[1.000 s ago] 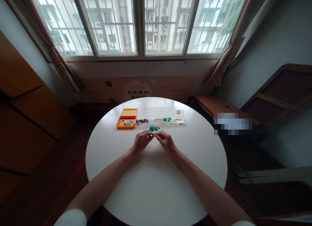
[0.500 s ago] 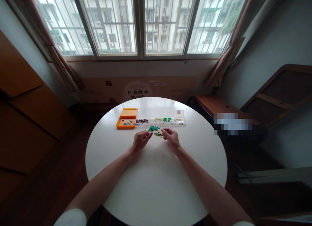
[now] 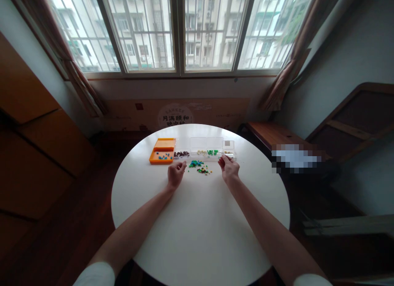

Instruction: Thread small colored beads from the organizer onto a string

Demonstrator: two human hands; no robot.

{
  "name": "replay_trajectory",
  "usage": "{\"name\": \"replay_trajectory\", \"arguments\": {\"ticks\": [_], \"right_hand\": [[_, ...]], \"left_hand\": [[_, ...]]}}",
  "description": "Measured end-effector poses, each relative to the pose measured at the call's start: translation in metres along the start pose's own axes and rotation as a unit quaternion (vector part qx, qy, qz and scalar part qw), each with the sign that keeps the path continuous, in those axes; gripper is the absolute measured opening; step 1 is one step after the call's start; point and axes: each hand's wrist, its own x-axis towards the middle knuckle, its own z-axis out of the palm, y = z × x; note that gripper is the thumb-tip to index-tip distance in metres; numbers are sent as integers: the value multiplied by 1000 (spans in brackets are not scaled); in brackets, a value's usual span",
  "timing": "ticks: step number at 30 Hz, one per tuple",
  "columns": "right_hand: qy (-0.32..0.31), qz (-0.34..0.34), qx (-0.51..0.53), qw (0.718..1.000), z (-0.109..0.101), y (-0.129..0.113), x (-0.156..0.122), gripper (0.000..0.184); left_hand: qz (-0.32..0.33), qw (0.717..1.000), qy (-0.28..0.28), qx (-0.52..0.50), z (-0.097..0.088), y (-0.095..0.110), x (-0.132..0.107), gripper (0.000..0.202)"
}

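Note:
On the white round table (image 3: 191,220) lie two small piles of tiny pieces: a blue and green pile (image 3: 196,164) and a mixed dark, green and yellow pile (image 3: 203,171). My left hand (image 3: 176,174) rests left of the piles, fingers curled closed; anything in them is too small to name. Over at the right, my right hand (image 3: 229,167) pinches its fingertips close to the small clear box (image 3: 228,146); whatever it grips cannot be made out. Behind the piles stand an orange box (image 3: 162,144) with blue pieces and clear boxes (image 3: 206,143) with dark, cream and green pieces.
Past the table's far edge, a printed carton panel (image 3: 203,109) leans below the barred window (image 3: 154,35). A wooden bench (image 3: 271,132) stands to the right, with a blurred-out pale item on it. Brown cabinets (image 3: 40,142) line the left side.
My right hand has moved right, away from the mixed pile to the small clear box. My left hand has drawn slightly back from the piles, uncovering them more.

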Motion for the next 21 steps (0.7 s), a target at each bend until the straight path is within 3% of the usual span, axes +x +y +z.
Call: {"name": "replay_trajectory", "arguments": {"ticks": [7,14,21], "right_hand": [[4,-11,-17,1000,18,-9,20,26],[-7,52,13,999,8,-15,-8,23],[-25,114,-40,992,-8,6,-29,23]], "left_hand": [[30,998,-34,39,2,-5,-1,39],[20,994,-45,100,-1,-3,0,25],[50,964,-141,220,-18,2,-3,18]]}}
